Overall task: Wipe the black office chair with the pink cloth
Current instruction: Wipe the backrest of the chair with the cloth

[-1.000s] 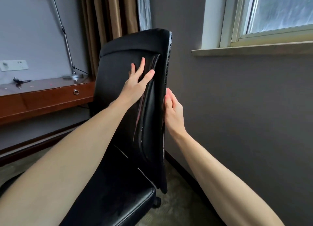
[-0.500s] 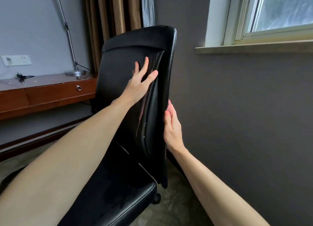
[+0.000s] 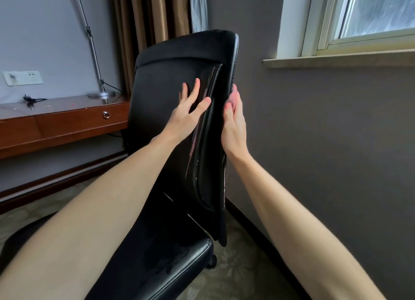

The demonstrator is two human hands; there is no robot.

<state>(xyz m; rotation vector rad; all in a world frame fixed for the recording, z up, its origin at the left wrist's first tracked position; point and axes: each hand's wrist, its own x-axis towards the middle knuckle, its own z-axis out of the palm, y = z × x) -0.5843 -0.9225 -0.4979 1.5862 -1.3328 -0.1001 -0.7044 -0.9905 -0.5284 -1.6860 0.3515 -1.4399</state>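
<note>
The black office chair (image 3: 170, 79) stands in front of me, its backrest seen almost edge-on. My left hand (image 3: 188, 113) lies flat with fingers spread on the front face of the backrest and holds nothing. My right hand (image 3: 233, 124) is pressed against the rear side of the backrest by its right edge. A sliver of the pink cloth (image 3: 231, 97) shows at that hand's fingertips; the rest is hidden behind the backrest. The glossy seat (image 3: 170, 261) lies below my left forearm.
A wooden desk (image 3: 67, 124) with a drawer stands at the left, carrying a metal lamp (image 3: 98, 93) and a plug. A grey wall (image 3: 325, 142) with a window sill is close on the right. Brown curtains (image 3: 148, 14) hang behind the chair.
My right hand slid down the back of the backrest and has come up again to just below my left hand's height. The left hand has stayed flat on the front.
</note>
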